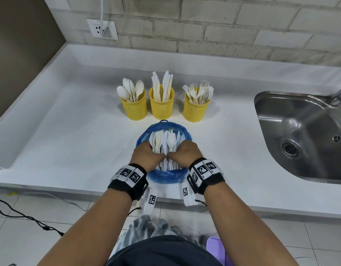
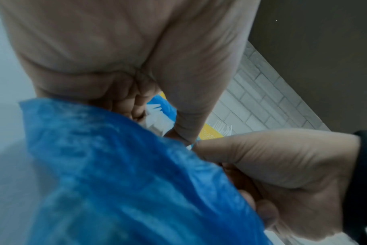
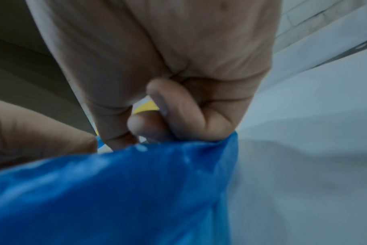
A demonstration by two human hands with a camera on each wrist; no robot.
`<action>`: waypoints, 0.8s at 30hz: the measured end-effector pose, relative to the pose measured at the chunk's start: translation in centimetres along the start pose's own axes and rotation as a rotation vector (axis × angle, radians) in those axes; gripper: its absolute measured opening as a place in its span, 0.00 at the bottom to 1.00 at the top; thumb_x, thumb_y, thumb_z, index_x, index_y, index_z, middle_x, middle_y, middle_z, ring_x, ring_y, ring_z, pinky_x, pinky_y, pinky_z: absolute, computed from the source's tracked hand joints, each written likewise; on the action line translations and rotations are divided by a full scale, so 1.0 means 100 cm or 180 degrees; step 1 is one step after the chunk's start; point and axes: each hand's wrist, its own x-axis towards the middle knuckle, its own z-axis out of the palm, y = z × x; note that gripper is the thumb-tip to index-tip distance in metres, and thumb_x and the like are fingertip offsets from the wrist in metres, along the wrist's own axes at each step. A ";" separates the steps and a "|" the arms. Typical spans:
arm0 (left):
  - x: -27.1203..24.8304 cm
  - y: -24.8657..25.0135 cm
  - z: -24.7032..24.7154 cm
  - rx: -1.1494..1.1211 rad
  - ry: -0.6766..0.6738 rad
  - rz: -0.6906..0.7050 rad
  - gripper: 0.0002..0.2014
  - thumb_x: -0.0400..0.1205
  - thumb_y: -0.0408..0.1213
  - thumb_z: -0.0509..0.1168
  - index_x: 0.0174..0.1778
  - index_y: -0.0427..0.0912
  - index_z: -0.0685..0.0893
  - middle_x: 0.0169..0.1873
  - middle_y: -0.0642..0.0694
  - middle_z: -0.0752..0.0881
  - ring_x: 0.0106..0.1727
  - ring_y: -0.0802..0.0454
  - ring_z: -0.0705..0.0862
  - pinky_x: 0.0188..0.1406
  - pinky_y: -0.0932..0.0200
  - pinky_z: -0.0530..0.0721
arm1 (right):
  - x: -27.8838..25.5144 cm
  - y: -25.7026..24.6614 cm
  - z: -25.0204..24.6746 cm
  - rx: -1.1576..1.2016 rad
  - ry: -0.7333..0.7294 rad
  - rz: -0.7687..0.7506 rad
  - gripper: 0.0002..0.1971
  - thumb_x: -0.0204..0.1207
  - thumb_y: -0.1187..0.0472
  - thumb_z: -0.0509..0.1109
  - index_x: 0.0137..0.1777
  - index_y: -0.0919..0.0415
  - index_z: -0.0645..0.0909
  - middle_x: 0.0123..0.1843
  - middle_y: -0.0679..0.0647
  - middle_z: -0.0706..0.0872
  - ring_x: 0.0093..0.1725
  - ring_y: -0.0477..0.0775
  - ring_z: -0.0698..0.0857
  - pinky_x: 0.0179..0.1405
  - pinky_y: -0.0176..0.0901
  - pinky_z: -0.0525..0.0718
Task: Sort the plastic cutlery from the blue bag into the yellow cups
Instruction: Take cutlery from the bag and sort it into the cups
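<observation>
Both hands reach into the open blue bag (image 1: pixel 166 176), which lies on the white desk (image 1: pixel 69 143) just before three yellow cups (image 1: pixel 161 104). The left hand (image 1: pixel 146 157) and right hand (image 1: pixel 186 153) have curled fingers gathered round the loose plastic cutlery (image 1: pixel 165 143) inside, thumbs nearly meeting. The cups hold spoons, knives and forks

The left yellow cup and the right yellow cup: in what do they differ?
The left yellow cup holds spoons, bowls up; the right yellow cup holds forks, tines up. The left one stands nearer the wall socket, the right one nearer the sink. Both are yellow mesh, upright, on the white counter.
</observation>
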 end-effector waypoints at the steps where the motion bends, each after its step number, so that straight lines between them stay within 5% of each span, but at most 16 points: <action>1: -0.001 0.000 0.000 -0.0060 0.0029 -0.0013 0.12 0.76 0.39 0.74 0.53 0.42 0.84 0.44 0.48 0.87 0.49 0.47 0.86 0.37 0.59 0.75 | -0.001 0.000 -0.001 0.0037 0.0000 0.0004 0.18 0.71 0.54 0.78 0.27 0.56 0.73 0.25 0.51 0.78 0.28 0.51 0.80 0.25 0.40 0.72; 6: 0.000 -0.002 -0.002 -0.0286 0.0018 -0.0072 0.15 0.76 0.34 0.73 0.59 0.42 0.83 0.45 0.51 0.87 0.48 0.50 0.85 0.34 0.66 0.74 | -0.003 -0.003 -0.001 0.0122 0.0035 -0.0110 0.12 0.72 0.58 0.75 0.31 0.56 0.78 0.30 0.53 0.84 0.32 0.56 0.85 0.35 0.44 0.84; 10: 0.000 0.002 -0.005 -0.0285 0.0035 -0.0095 0.15 0.77 0.33 0.72 0.59 0.41 0.81 0.47 0.49 0.86 0.51 0.47 0.84 0.42 0.60 0.78 | -0.007 -0.005 0.001 0.0058 0.0108 -0.0151 0.12 0.75 0.57 0.73 0.34 0.58 0.76 0.33 0.57 0.87 0.36 0.62 0.88 0.41 0.50 0.90; 12: -0.001 0.004 -0.005 -0.0403 -0.0001 -0.0086 0.09 0.79 0.31 0.69 0.53 0.44 0.80 0.42 0.51 0.85 0.47 0.48 0.86 0.33 0.65 0.80 | -0.007 -0.006 0.002 0.0073 0.0108 -0.0194 0.10 0.76 0.57 0.70 0.37 0.62 0.78 0.36 0.62 0.90 0.39 0.65 0.90 0.46 0.55 0.91; 14: -0.002 0.005 -0.005 -0.0477 -0.0097 -0.0042 0.11 0.79 0.30 0.69 0.54 0.45 0.79 0.41 0.54 0.83 0.44 0.52 0.84 0.28 0.68 0.79 | -0.008 -0.007 0.004 0.0181 0.0153 -0.0296 0.10 0.77 0.59 0.68 0.40 0.67 0.81 0.37 0.63 0.90 0.39 0.65 0.89 0.47 0.55 0.90; 17: -0.005 0.007 -0.003 -0.0363 -0.0276 0.0016 0.23 0.77 0.37 0.75 0.63 0.45 0.71 0.45 0.59 0.79 0.45 0.61 0.80 0.32 0.69 0.72 | -0.012 -0.006 0.009 0.0253 0.0131 -0.0587 0.11 0.81 0.64 0.63 0.38 0.65 0.80 0.36 0.57 0.85 0.42 0.59 0.84 0.43 0.49 0.78; 20: -0.004 0.007 0.000 -0.0172 -0.0278 0.0086 0.29 0.75 0.40 0.78 0.64 0.43 0.67 0.50 0.53 0.80 0.53 0.53 0.81 0.35 0.68 0.73 | -0.016 -0.003 0.013 0.0345 0.0045 -0.0843 0.14 0.83 0.68 0.60 0.42 0.69 0.85 0.43 0.61 0.85 0.47 0.59 0.82 0.49 0.49 0.76; 22: -0.003 0.006 0.001 -0.0043 -0.0141 0.0147 0.30 0.75 0.40 0.78 0.67 0.40 0.69 0.55 0.47 0.83 0.56 0.47 0.83 0.42 0.60 0.77 | -0.017 0.001 0.013 0.0279 0.0261 -0.0876 0.14 0.84 0.67 0.60 0.51 0.65 0.89 0.51 0.60 0.84 0.52 0.54 0.80 0.57 0.45 0.76; 24: -0.003 0.005 0.002 -0.0013 -0.0025 0.0139 0.30 0.76 0.38 0.76 0.70 0.37 0.69 0.57 0.43 0.83 0.55 0.46 0.82 0.48 0.56 0.76 | -0.019 0.003 0.010 0.0090 0.0577 -0.0913 0.13 0.84 0.66 0.61 0.53 0.65 0.88 0.53 0.59 0.85 0.52 0.52 0.80 0.54 0.42 0.76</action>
